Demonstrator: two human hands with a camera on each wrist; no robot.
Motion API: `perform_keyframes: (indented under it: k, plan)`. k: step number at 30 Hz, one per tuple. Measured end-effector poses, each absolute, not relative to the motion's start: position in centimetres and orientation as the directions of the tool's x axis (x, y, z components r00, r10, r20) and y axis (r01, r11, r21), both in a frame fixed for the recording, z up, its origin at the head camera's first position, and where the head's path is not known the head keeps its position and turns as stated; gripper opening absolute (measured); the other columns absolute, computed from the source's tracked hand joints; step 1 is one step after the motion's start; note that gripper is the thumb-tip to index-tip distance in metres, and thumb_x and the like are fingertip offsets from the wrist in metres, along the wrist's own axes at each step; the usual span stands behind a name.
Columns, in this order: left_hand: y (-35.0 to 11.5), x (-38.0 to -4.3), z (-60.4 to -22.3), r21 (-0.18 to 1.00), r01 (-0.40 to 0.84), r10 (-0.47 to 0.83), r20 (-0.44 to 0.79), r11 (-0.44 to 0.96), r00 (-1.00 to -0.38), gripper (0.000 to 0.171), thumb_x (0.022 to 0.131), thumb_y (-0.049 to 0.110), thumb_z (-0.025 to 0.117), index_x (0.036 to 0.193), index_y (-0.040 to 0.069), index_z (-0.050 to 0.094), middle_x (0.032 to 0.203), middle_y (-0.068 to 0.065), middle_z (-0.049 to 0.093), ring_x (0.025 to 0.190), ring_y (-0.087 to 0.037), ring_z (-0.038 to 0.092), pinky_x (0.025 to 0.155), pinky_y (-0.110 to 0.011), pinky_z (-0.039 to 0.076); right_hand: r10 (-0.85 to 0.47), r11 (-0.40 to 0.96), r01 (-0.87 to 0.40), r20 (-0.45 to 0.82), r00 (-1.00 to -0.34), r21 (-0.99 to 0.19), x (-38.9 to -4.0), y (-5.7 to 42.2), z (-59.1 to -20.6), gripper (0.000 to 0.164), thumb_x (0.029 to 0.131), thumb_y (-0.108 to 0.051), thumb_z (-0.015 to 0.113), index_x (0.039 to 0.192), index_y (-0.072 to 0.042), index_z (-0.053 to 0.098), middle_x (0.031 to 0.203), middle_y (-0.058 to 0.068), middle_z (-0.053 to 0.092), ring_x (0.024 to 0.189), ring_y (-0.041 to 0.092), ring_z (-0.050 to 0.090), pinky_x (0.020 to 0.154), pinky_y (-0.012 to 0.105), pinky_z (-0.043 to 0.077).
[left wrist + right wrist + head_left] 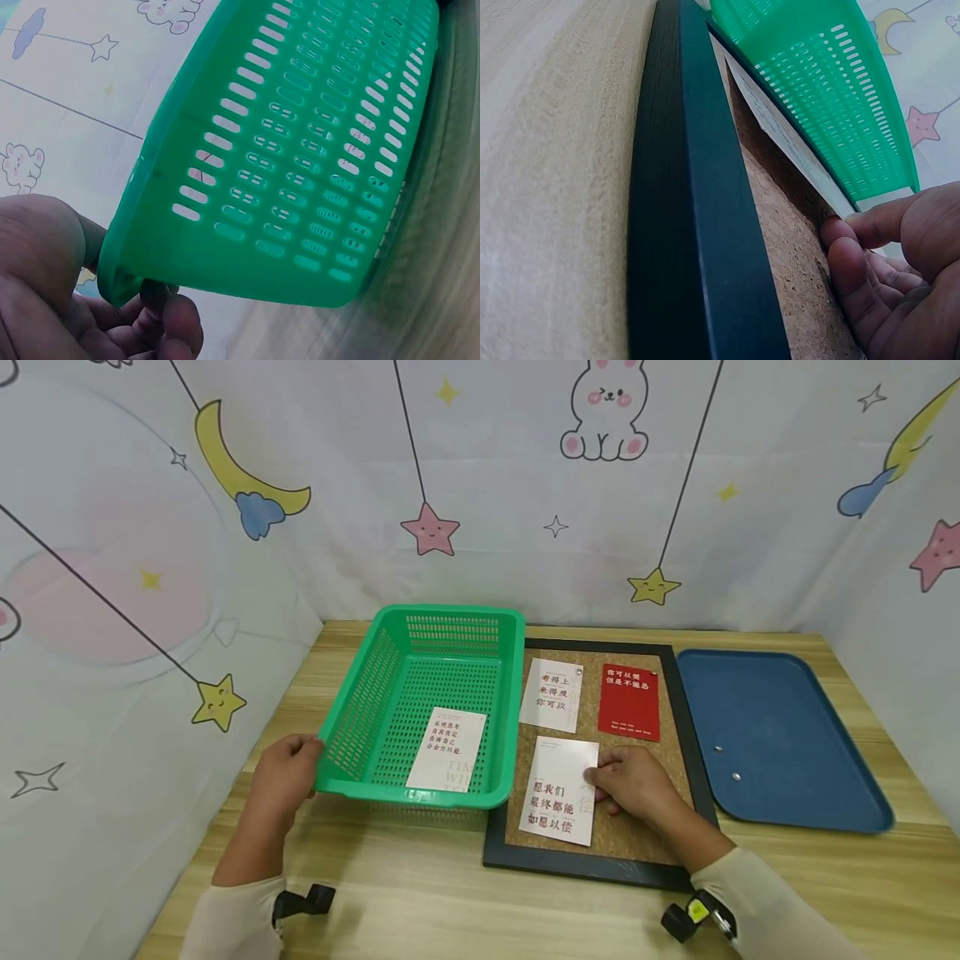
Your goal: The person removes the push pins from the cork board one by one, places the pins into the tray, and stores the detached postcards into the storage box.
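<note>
At left, my left hand (288, 768) grips the near left corner of a green basket (513, 710); the fingers curled under its rim are hidden from the head view but show from the left wrist. Inside the basket, toward its near right side, lies a loose card (448, 747), its pale lower lettering hard to read. The basket hides the left edge of a black-framed corkboard (592, 865). Near the board's top left is a white card (551, 697). Closer to me, over the cork, my right hand (633, 783) pinches the right edge of a printed card (555, 785). Its long axis runs away from me, top leaning slightly right, lettering upright to me; my fingers cover some faint print. Only the right wrist view shows the shadowed gap beneath it. Beyond that hand sits a red card (628, 703). Rightmost on the wooden surface (405, 893), a blue tray (780, 735) carries two shiny bits (736, 777), too small to make out.
</note>
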State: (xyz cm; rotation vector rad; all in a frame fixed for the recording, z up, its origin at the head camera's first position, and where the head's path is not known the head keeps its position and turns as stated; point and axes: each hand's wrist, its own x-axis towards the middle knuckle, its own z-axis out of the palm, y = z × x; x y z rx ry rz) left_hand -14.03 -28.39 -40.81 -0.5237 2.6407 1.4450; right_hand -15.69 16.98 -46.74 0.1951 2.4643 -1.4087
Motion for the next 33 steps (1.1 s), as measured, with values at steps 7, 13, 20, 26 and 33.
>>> perform_keyframes:
  k: [7, 13, 20, 26, 33]
  plan:
    - [-28.4, -14.1, -40.9, 0.801, -0.331, -0.254, -0.231, 0.498, -0.939, 0.055, 0.110, 0.036, 0.036, 0.142, -0.007, 0.050, 0.122, -0.022, 0.057, 0.089, -0.026, 0.056, 0.072, -0.037, 0.051, -0.029, 0.507, 0.268, -0.327, -0.945, -0.819, -15.8, 16.9, -46.6, 0.020, 0.093, -0.012, 0.072, 0.105, 0.002, 0.065, 0.070, 0.008, 0.068, 0.054, 0.019, 0.064, 0.052, 0.032, 0.055]
    - [-28.2, -14.1, -40.9, 0.760, -0.309, -0.215, -0.226, 0.572, -0.950, 0.061, 0.111, 0.039, 0.030, 0.148, -0.008, 0.041, 0.146, -0.031, 0.045, 0.131, -0.044, 0.045, 0.100, -0.059, 0.042, -0.029, 0.488, 0.276, -0.332, -0.943, -0.828, -15.8, 17.0, -46.5, 0.024, 0.094, -0.012, 0.071, 0.111, 0.005, 0.064, 0.072, 0.010, 0.068, 0.056, 0.019, 0.065, 0.054, 0.033, 0.056]
    - [-27.7, -13.8, -40.9, 0.732, -0.302, -0.248, -0.186, 0.611, -0.951, 0.059, 0.110, 0.038, 0.028, 0.151, -0.001, 0.042, 0.133, -0.026, 0.056, 0.103, -0.036, 0.055, 0.079, -0.047, 0.047, -0.019, 0.449, 0.277, -0.319, -0.948, -0.850, -15.9, 17.3, -46.4, 0.035, 0.096, -0.014, 0.071, 0.121, 0.007, 0.060, 0.077, 0.011, 0.071, 0.059, 0.021, 0.067, 0.055, 0.034, 0.057]
    - [-27.3, -13.7, -40.9, 0.726, -0.294, -0.285, -0.139, 0.622, -0.948, 0.054, 0.109, 0.036, 0.031, 0.151, 0.006, 0.046, 0.127, -0.022, 0.061, 0.097, -0.032, 0.059, 0.070, -0.038, 0.046, 0.015, 0.420, 0.263, -0.283, -0.959, -0.869, -16.3, 17.8, -45.9, 0.043, 0.096, -0.018, 0.071, 0.129, 0.006, 0.056, 0.082, 0.011, 0.073, 0.059, 0.023, 0.067, 0.055, 0.035, 0.057]
    - [-27.4, -13.5, -40.8, 0.718, -0.282, -0.278, -0.127, 0.637, -0.952, 0.054, 0.109, 0.037, 0.030, 0.151, 0.007, 0.046, 0.127, -0.022, 0.062, 0.095, -0.033, 0.059, 0.071, -0.040, 0.046, 0.062, 0.433, 0.255, -0.254, -0.965, -0.864, -16.9, 18.4, -44.9, 0.043, 0.098, -0.023, 0.070, 0.130, 0.002, 0.057, 0.083, 0.011, 0.073, 0.061, 0.025, 0.068, 0.057, 0.036, 0.057]
